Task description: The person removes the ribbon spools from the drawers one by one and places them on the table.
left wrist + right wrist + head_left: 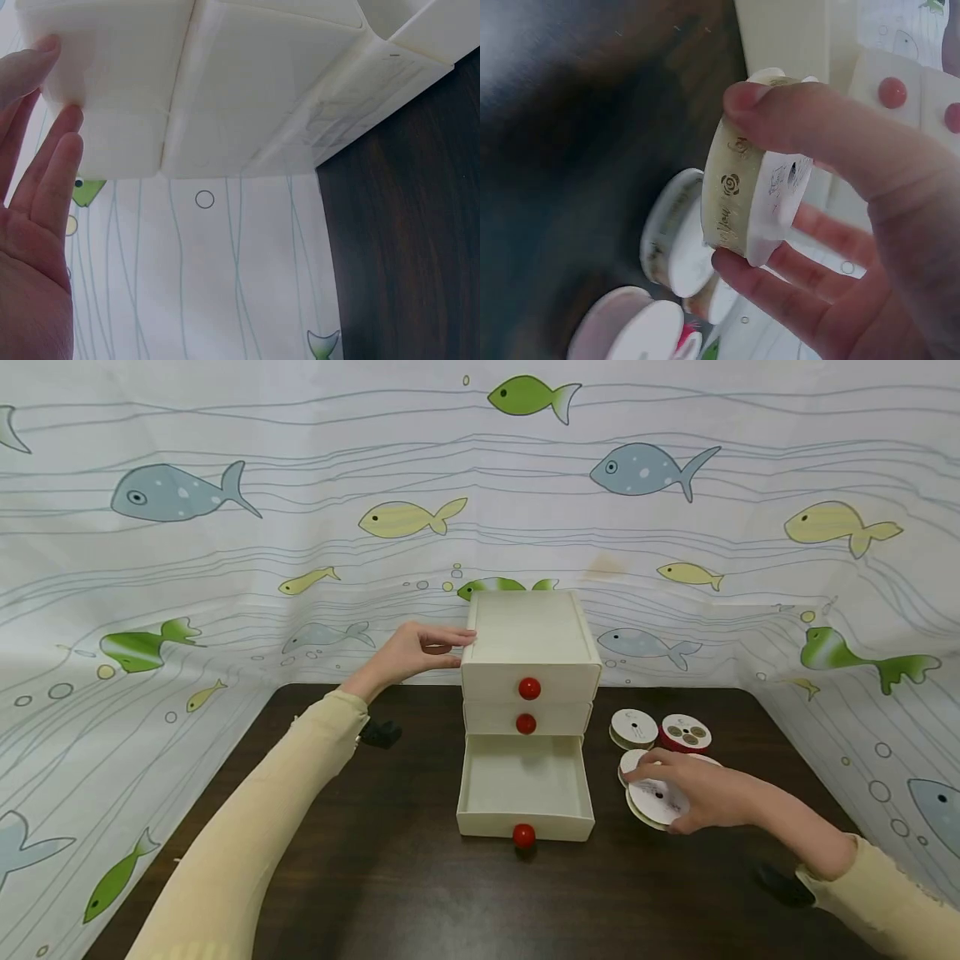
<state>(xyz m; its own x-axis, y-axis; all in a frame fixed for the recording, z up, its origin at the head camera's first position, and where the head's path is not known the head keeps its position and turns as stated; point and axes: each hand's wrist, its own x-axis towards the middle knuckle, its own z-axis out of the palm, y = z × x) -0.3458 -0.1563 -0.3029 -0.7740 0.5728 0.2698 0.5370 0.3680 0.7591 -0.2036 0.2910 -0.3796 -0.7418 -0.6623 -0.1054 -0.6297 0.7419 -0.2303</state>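
Ribbon spool (754,176) with the cream, rose-printed band is sitting in your right hand (701,793), pinched between the thumb on its upper edge and the fingers (780,289) curling under its lower edge; the wrist view is showing it tilted on edge, lifted off the dark surface (375,877). In the head view you are holding it low at the right of the drawer unit (528,647), just over a second white spool (633,760) lying flat. Two further spools are lying behind these, one cream (633,728) and one with a red band (685,732), close beside each other.

Your left hand (416,652) is resting against the upper left corner of the drawer unit with its fingers (52,172) straight and relaxed, fingertips touching the white wall, gripping nothing.

The drawer unit is standing upright at the back centre of the surface, against the fish-printed curtain (225,527). Its bottom drawer (525,789) is standing pulled out towards you, and its floor is showing bare white. The two drawers above it are sitting flush. Each drawer is carrying a red round knob (523,836).

A small black object (381,734) is lying on the surface under your left forearm, and another dark object (780,885) is lying near your right wrist; what either one is cannot be told
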